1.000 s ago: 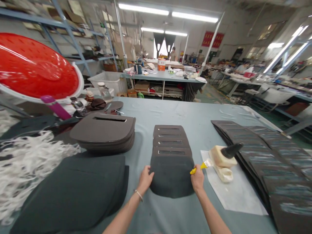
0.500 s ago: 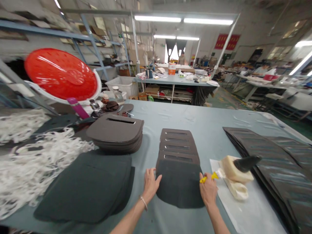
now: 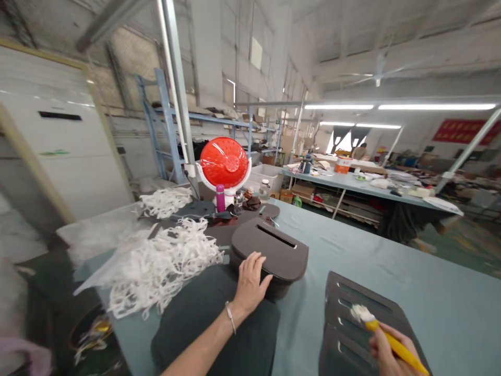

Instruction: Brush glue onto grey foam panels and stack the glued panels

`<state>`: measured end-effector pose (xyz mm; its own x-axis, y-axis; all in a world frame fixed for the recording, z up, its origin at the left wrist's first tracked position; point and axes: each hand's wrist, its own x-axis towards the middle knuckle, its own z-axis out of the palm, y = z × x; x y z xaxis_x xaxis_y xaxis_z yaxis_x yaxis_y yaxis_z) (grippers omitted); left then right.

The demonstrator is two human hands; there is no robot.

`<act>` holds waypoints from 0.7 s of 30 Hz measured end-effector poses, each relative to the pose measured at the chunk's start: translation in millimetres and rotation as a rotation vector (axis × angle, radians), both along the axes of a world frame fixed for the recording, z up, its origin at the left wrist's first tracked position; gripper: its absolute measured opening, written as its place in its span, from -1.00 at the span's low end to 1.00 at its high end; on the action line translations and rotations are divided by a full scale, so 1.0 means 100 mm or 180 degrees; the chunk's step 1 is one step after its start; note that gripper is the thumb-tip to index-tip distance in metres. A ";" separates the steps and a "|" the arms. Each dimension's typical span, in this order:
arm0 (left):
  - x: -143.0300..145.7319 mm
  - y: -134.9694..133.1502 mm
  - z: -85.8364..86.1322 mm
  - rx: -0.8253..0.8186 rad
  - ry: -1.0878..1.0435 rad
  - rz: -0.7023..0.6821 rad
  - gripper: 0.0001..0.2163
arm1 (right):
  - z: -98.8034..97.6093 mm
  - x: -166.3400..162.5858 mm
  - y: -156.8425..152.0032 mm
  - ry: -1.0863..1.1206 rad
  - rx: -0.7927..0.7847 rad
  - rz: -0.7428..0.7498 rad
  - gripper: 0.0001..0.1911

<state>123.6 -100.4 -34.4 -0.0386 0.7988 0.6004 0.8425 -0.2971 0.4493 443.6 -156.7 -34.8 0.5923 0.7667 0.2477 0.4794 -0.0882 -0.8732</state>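
My left hand (image 3: 251, 284) reaches to the near edge of a stack of dark, rounded panels, each with a slit (image 3: 270, 245). Its fingers lie stretched on the top panel, thumb apart, with nothing visibly gripped. Under my left wrist are dark green-grey sheets (image 3: 219, 318). My right hand (image 3: 391, 350) is closed round a yellow-handled brush (image 3: 395, 344). The brush's whitish bristles hang over a row of overlapped dark slitted panels (image 3: 364, 300) at the lower right; I cannot tell whether they touch.
White tangled strips (image 3: 172, 261) heap on the left of the blue-grey table (image 3: 324, 230). Behind the stack stand a purple bottle (image 3: 220, 198), a jar (image 3: 264, 189) and a red round heater-like device (image 3: 225, 163). Another work table (image 3: 352, 181) is further back.
The view has turned left. My left hand has moved from the dark sheet to the slitted stack. My right hand has raised the brush over the row, whose covering sheet is out of sight.
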 end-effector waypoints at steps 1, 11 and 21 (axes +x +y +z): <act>-0.18 0.10 -0.01 -0.0002 0.0095 -0.0042 -0.59 | 0.16 -0.31 0.14 0.0207 0.0085 0.0143 -0.59; -0.81 0.48 -0.17 -0.0138 0.0328 -0.0635 -0.64 | 0.58 -3.38 1.70 0.0542 0.0219 0.2284 -0.73; -0.94 0.56 -0.26 -0.0042 0.0072 -0.0661 -0.63 | 0.53 -3.59 2.87 -0.0730 0.0287 0.0851 -0.69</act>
<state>29.7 -44.9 -60.8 0.1411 0.7959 0.5887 0.7738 -0.4596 0.4359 84.7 130.0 18.5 0.2952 0.8559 0.4246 0.6594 0.1391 -0.7388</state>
